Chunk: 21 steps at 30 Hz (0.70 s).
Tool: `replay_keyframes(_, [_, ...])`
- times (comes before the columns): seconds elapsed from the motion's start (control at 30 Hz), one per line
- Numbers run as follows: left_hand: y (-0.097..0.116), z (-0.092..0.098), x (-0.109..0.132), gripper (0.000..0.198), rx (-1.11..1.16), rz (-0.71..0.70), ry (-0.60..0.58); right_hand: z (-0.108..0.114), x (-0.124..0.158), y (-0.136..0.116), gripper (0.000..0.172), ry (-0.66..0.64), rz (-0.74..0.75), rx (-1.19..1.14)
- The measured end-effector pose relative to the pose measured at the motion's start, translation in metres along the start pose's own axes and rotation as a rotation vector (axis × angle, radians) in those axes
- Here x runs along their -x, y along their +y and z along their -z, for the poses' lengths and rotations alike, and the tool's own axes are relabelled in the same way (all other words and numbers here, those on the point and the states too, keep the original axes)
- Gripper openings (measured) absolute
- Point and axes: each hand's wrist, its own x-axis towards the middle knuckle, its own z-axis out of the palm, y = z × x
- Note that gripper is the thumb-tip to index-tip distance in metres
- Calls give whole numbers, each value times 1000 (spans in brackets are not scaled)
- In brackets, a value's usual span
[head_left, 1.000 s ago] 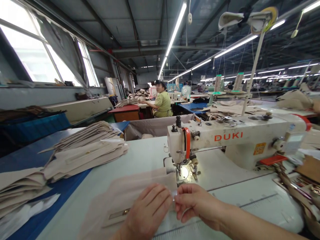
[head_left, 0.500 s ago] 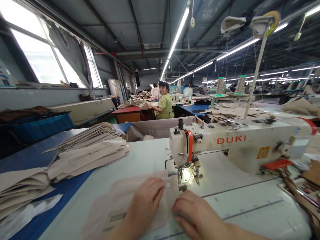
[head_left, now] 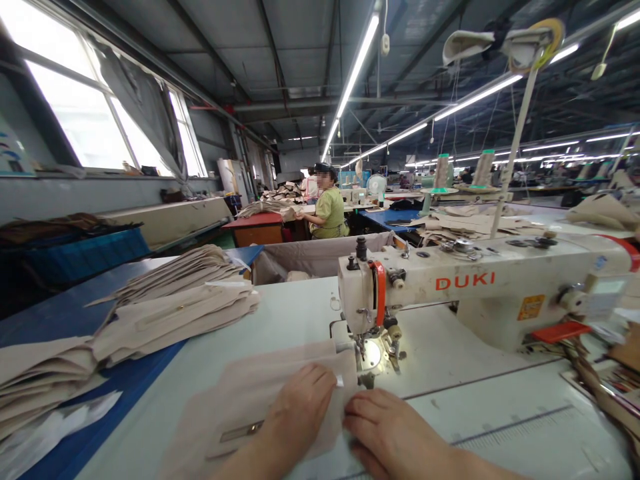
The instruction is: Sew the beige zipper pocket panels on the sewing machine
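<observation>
Lying flat on the pale green tabletop, that beige fabric panel has its long axis running sideways, right end toward the needle area of the DUKI machine, and the short zip slants up the same way. Left hand is flattened over it, fingers together, tips by a little white tag; right hand is loosely curled at the right edge. Can't tell if either actually pinches cloth. Compared with half a second ago, the left hand's slid slightly toward the right one, and the zip pull is peeking out again. Stacked beige panels sit off left.
</observation>
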Motion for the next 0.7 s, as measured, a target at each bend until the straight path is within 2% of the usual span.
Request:
replay_keyframes(0.47, [1, -1, 0, 28, 26, 65, 3, -5, -2, 6, 22, 72, 60, 81])
replay_keyframes(0.7, [0, -1, 0, 28, 35, 53, 51, -6, -3, 9, 21, 92, 89, 109])
